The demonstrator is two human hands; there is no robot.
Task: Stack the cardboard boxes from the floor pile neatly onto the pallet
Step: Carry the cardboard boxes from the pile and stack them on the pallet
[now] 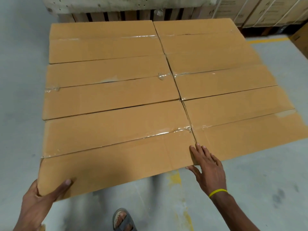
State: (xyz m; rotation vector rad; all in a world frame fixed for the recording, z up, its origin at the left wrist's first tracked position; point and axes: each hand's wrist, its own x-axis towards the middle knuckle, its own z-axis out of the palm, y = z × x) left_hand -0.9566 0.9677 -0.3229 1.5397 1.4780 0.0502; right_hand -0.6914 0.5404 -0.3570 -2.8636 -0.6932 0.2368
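Several brown cardboard boxes lie flat in two columns, their taped tops forming one level layer; the pallet beneath them is hidden. The nearest left box [116,147] sticks out towards me. My left hand [41,199] grips its near left corner, thumb on top and fingers underneath. My right hand [206,167] lies with straight fingers on the box's near right corner, at the seam with the near right box [250,130]. The middle left box [110,90] and the far left box [103,40] sit tight behind it.
Grey concrete floor surrounds the stack, with yellow paint marks [175,179] near my sandalled foot [123,220]. Behind the stack stand a wooden pallet [116,15] under a concrete slab and strapped cartons [266,10] at the far right. Another carton's corner [300,35] shows at the right edge.
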